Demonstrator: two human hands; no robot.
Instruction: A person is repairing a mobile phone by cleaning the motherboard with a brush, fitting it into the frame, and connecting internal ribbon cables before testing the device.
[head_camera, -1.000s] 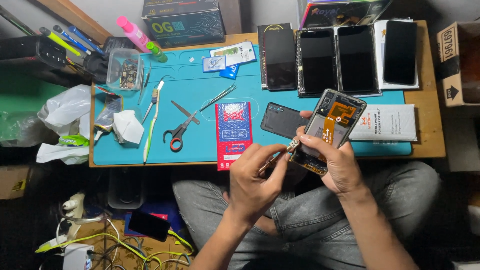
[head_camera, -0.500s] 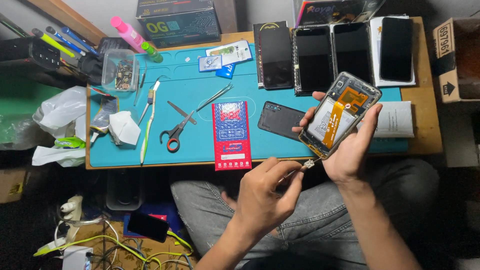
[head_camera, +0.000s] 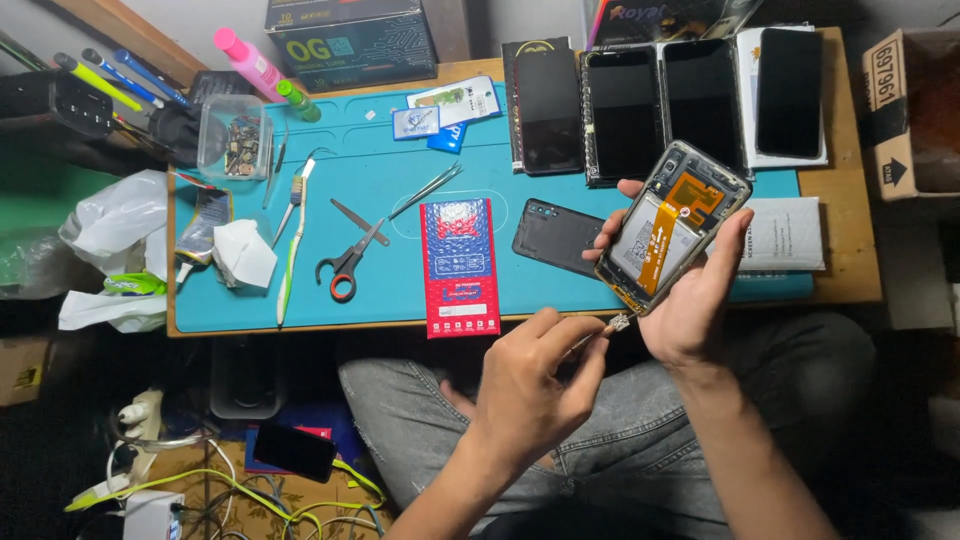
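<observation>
— So, how far along are you?

— Judging by what lies open, the rear cover (head_camera: 556, 236) is already off and sits on the blue mat (head_camera: 380, 290). My right hand (head_camera: 690, 300) grips the opened phone (head_camera: 672, 226) by its edges above the desk's front edge, battery and orange flex showing. My left hand (head_camera: 530, 385) pinches tweezers (head_camera: 598, 333), their tip just below the phone's lower corner, with a tiny part on it. Reassembly looks undone.

— And the count?

— One pair of scissors (head_camera: 350, 262), one red-and-blue packet (head_camera: 458, 266), four dark screens (head_camera: 625, 112) along the back.
</observation>
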